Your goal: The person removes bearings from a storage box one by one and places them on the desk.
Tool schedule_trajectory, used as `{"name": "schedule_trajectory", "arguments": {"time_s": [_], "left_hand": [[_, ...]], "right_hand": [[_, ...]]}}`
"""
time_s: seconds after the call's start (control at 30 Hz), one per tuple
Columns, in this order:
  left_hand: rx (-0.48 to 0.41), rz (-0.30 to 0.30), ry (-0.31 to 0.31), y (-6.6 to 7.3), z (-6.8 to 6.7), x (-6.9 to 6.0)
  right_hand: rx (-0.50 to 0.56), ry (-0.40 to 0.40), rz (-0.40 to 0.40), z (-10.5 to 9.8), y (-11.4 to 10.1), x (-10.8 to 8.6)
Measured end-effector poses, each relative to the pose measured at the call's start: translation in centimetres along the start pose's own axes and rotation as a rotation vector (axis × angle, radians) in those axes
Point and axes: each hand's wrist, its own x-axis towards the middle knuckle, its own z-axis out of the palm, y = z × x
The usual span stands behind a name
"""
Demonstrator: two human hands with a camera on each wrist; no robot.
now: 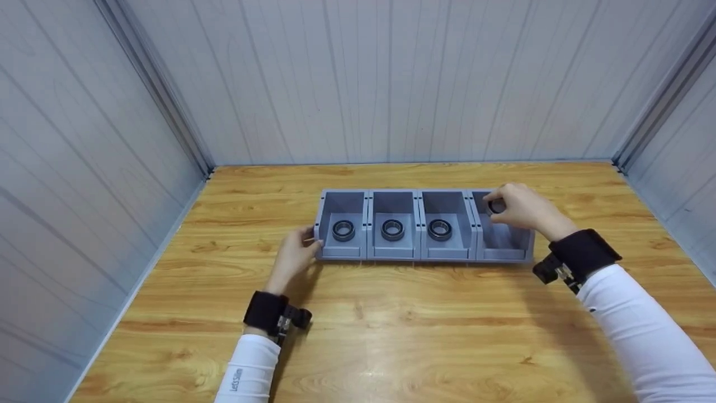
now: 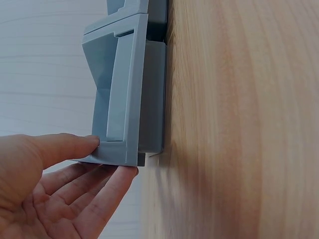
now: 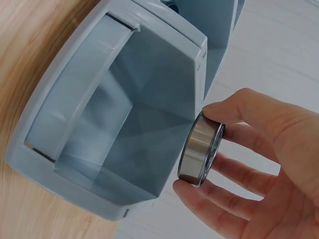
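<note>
Pale ribbed panels wall in a glossy wood-grain tabletop, knots and streaks showing. Ahead of the fingers: row of four joined bins, smooth grey plastic, sloped sides, low front lips.

Right hand: thumb and fingertips clamped on the rim of a bearing, a shiny steel ring with dark edges, tilted on its side. It's at the back of the rightmost bin, raised off the bin floor below the fingertips. Can't tell if ring touches bin wall. Left hand: thumb on the front rim, fingers against the outer side, pinching the near corner of the leftmost bin.

Head view: held bearing mostly covered by right fingers; left fingertips partly behind bin edge. Left wrist view cuts off the rest of the row.

Between the hands, three more bearings lie flat, one per bin in the other three. Behind the fingers, black wristbands with small cameras; white sleeves run out of frame.
</note>
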Motion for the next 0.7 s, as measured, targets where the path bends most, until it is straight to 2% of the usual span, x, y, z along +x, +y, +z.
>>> {"name": "schedule_trajectory", "arguments": {"time_s": [0.7], "left_hand": [[0.002, -0.01, -0.005, 0.1, -0.1, 0.0]], "right_hand": [[-0.011, -0.002, -0.013, -0.9, -1.1, -1.7]]}}
